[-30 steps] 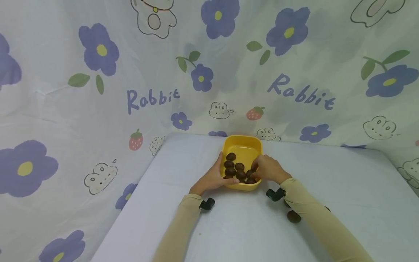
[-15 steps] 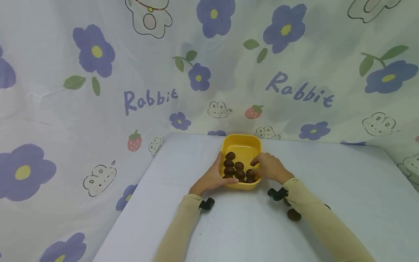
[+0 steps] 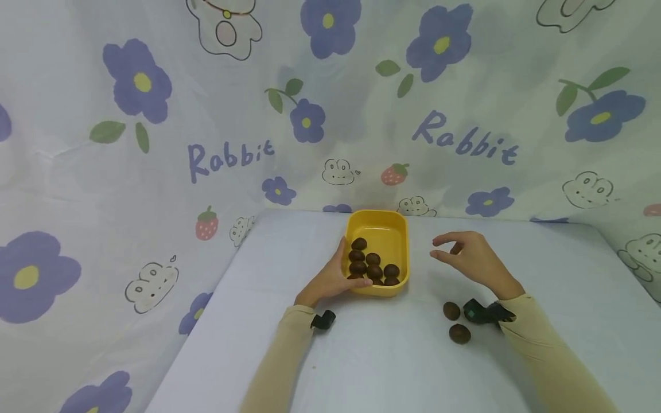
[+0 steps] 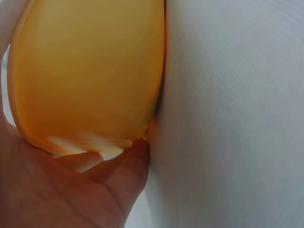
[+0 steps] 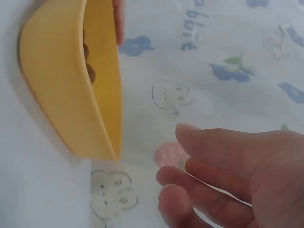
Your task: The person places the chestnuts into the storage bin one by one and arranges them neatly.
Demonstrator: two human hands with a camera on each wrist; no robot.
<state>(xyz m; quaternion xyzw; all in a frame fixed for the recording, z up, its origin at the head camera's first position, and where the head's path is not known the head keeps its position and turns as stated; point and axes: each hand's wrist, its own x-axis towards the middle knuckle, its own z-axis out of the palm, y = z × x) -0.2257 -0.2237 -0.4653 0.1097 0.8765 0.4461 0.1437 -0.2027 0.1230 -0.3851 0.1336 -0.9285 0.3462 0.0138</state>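
Note:
My left hand (image 3: 330,280) grips the yellow plastic box (image 3: 379,291) at its left near corner, the thumb over the near rim. In the left wrist view its fingers (image 4: 130,175) curl against the box wall (image 4: 90,71). Several dark brown, rounded things that look like chestnuts (image 3: 374,271) lie in the left and near part of the box. To the right of the box, my right hand (image 3: 472,258) hangs above the table, thumb and fingers apart with nothing between them. The right wrist view also shows this hand (image 5: 228,175) holding nothing.
Two more chestnut-like things, a farther one (image 3: 451,311) and a nearer one (image 3: 459,334), lie on the white table (image 3: 382,355) beside the right wrist's camera (image 3: 480,311). A patterned curtain (image 3: 227,103) stands behind and left of the table.
My right hand has drawn back out of the box to the right, its fingers parted. The two loose brown things now show fully. The left hand keeps its grip on the box.

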